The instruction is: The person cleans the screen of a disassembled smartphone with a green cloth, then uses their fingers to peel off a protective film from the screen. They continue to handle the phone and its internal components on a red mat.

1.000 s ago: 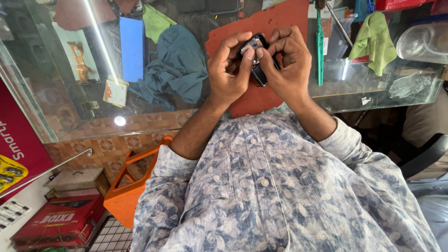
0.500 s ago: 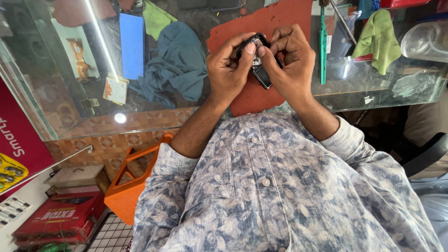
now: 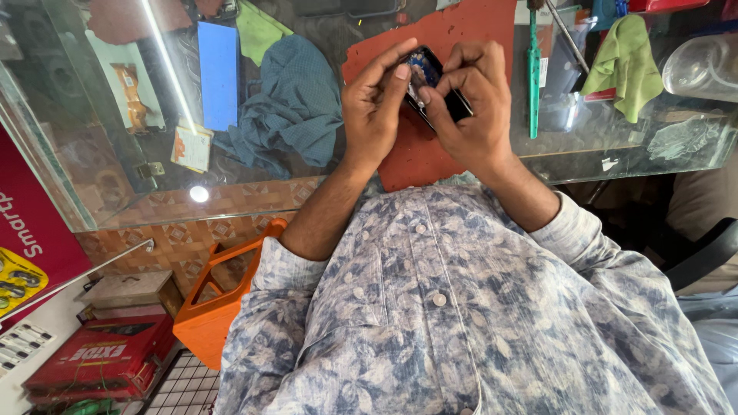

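- A person's left hand (image 3: 377,115) and right hand (image 3: 473,104) close together on a small dark phone (image 3: 433,81), held just above an orange-red mat (image 3: 430,165) on a glass counter (image 3: 254,192), centre-far in the scene.
- Grip: both hands clamped on the phone — left fingers along its left edge, right thumb and fingers pinching the lower right part; thumbs press on the face near the top.
- Handling, as a judgement: thin, stiff, light; smooth casing prob. slippery, and the face w/ its exposed inner parts looks fragile. Safest hold is by the long edges, not the face.
- Nearby: green-handled tool (image 3: 533,77) just right of the hands, lime cloth (image 3: 626,61) further right, teal cloth (image 3: 296,107) to the left, blue card (image 3: 217,73) beyond it.
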